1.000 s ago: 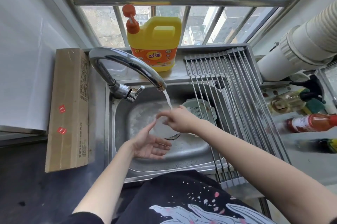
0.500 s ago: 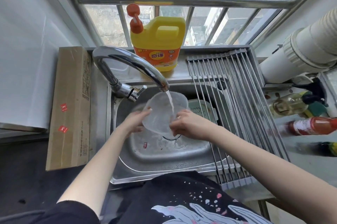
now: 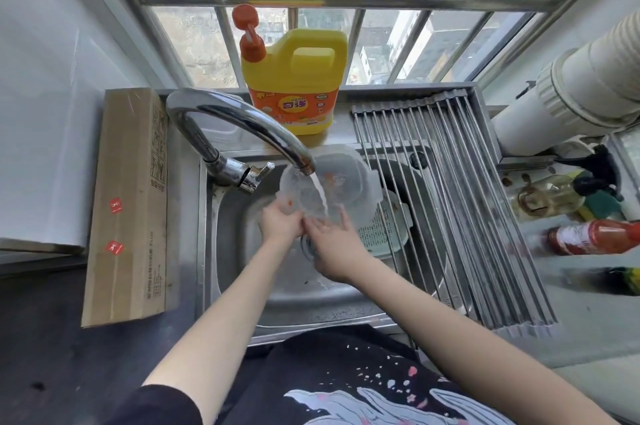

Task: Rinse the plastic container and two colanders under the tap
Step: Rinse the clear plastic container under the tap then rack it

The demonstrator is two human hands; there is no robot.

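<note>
A clear plastic container (image 3: 341,178) is tilted with its opening toward me under the running tap (image 3: 242,123), and water pours into it. My left hand (image 3: 280,222) grips its lower rim. My right hand (image 3: 330,242) lies against the near side of the container with its fingers spread and fairly straight. A pale green colander (image 3: 384,229) sits in the sink (image 3: 228,251) to the right of my hands, partly under the roll-up rack. No second colander is visible.
A steel roll-up drying rack (image 3: 450,203) covers the sink's right part. A yellow detergent jug (image 3: 294,78) stands on the sill behind the tap. A cardboard box (image 3: 128,203) lies left of the sink. Bottles (image 3: 595,237) and a sponge lie on the counter at right.
The container was raised and tipped under the stream, and both hands came together at its lower rim. One second ago my left hand was open and empty below it.
</note>
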